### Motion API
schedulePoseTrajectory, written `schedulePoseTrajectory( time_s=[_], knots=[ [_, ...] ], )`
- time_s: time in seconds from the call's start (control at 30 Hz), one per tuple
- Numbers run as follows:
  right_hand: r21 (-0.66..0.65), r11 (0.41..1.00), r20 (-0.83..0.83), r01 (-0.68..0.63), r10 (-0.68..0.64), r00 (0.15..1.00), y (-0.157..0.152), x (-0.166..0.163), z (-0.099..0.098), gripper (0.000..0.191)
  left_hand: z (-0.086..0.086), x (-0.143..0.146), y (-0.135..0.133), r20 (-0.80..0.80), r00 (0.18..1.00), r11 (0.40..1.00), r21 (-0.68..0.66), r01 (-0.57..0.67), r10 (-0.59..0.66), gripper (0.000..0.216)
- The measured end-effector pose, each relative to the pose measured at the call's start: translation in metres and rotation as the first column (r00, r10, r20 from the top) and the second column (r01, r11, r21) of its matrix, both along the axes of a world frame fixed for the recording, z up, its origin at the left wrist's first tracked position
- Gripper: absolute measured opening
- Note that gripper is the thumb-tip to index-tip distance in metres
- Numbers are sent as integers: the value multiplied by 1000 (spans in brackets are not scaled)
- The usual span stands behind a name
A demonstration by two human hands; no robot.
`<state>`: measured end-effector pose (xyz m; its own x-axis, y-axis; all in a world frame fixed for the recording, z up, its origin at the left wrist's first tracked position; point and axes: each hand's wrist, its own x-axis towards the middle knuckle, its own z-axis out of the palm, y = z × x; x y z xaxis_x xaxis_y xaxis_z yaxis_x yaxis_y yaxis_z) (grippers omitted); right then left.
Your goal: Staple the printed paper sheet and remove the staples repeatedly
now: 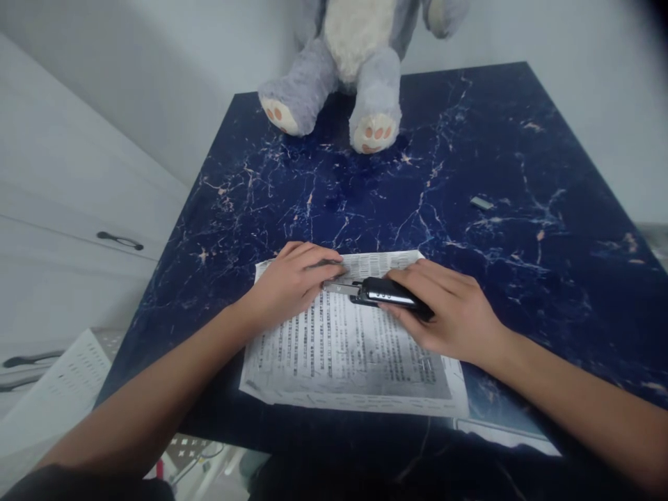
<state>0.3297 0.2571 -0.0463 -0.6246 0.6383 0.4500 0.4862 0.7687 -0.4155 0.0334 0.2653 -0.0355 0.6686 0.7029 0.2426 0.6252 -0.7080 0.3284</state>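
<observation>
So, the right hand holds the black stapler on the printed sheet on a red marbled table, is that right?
Not quite: the head view shows the table is dark blue marbled, not red. The right hand does hold the black stapler on the printed sheet.

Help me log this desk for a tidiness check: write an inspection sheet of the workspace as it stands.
Surface: dark blue marbled table, glossy.
Job's things: printed paper lies flat near the front edge; black stapler sits over its upper part.
Clutter: grey plush toy sits at the far edge; small grey strip lies alone on the right.
Grippers: left hand presses flat on the paper, fingertips at the stapler's metal nose; right hand is wrapped over the stapler.
Cables: what look like thin wires below the table, lower left.
Surroundings: white drawers with dark handles and a white perforated panel on the left.
</observation>
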Motion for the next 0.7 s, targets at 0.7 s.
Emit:
schedulePoseTrajectory(
  time_s=[0.7],
  knots=[
    [63, 998, 13, -8, 7, 1000, 2, -1, 5, 25, 4, 9, -5, 30, 992, 993, 3, -120, 120, 21]
  ],
)
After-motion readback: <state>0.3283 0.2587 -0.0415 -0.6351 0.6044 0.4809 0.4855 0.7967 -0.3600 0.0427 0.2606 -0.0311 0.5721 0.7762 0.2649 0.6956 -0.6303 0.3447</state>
